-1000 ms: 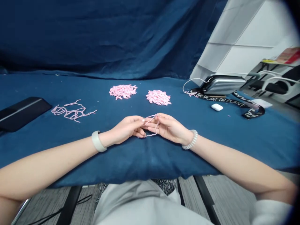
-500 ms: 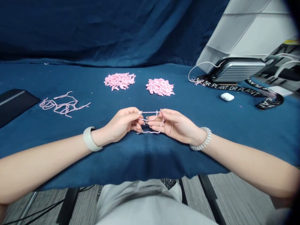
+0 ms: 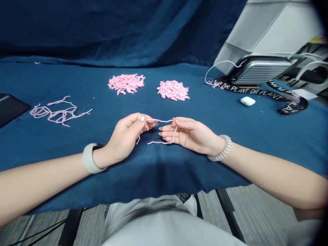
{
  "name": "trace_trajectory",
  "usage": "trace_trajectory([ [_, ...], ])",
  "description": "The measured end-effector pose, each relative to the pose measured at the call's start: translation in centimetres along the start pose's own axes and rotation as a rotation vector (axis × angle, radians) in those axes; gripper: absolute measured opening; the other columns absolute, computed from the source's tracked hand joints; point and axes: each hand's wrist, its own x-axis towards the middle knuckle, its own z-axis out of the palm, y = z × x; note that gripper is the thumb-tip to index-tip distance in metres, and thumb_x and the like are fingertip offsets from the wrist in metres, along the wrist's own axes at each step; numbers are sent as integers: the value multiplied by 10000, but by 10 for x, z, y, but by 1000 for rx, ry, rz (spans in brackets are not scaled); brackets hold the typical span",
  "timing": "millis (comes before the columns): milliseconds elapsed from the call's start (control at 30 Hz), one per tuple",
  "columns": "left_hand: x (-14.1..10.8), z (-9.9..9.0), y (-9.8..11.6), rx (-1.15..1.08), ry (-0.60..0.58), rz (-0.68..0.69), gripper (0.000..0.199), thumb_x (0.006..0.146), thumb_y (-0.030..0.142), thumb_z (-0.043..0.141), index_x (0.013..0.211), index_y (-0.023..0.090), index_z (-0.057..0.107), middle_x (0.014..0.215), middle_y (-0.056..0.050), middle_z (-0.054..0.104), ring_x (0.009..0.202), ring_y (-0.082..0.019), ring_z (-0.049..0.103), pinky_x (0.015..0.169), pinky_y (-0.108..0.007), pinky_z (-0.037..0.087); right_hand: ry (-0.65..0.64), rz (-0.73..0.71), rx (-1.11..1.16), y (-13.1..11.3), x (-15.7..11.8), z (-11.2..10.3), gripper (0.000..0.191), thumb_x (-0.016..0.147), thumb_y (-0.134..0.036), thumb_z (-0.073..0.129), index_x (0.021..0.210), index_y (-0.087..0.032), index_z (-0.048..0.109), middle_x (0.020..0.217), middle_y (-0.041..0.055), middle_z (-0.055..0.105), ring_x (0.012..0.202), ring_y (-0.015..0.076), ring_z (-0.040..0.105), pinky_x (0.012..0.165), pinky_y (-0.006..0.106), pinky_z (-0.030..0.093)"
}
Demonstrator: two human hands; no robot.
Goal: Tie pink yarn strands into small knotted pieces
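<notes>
Left hand [image 3: 125,136] and right hand [image 3: 191,134] are held close together over the blue cloth of the bench [image 3: 230,167], each pinching a pink yarn strand [image 3: 164,120] between thumb and fingers; the strand spans the gap, its loose ends hanging toward the cloth. Farther out lie loose long yarn lengths [image 3: 60,112], a left heap of short yarn pieces [image 3: 126,83] and a right heap [image 3: 173,90]. Beyond, a shut white earbud case [image 3: 247,101] sits near a black DR PLANT lanyard [image 3: 256,91] and a shut silver ribbed case [image 3: 260,70], contents of both not visible
</notes>
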Motion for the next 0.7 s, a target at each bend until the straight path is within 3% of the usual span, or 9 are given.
trace_trajectory([
  [133,-1,3,-1,-21,-87,-72,168,771,339,643,756,176,601,789,-16,645,701,-144,626,707,-310,533,1,2,-2,-1,0,2,180,851,-249,488,756,-248,641,922,23,707,887,103,670,835,258,530],
  [267,-3,6,2,69,-128,-126,148,740,296,681,803,181,612,703,1,636,629,-136,632,588,-266,551,2,18,18,-1,-4,9,136,856,-266,516,779,-247,627,931,29,704,877,97,670,836,240,532],
  [400,-5,10,4,135,-146,-194,156,725,292,693,795,167,631,654,-10,657,600,-143,649,565,-257,560,59,26,22,2,-10,17,45,822,-214,569,804,-243,598,914,23,702,847,90,674,816,220,545],
  [567,-9,13,7,155,-157,-218,132,718,277,688,789,167,671,645,-16,688,605,-161,670,569,-251,563,178,60,-13,7,-14,24,193,755,-111,632,886,-243,580,821,14,699,713,70,674,655,138,547],
  [700,-10,16,12,178,-174,-247,156,719,256,685,818,136,672,675,-37,703,643,-164,681,605,-248,573,201,55,20,8,-15,26,246,716,-116,695,907,-183,556,781,15,691,631,60,646,609,134,540],
])
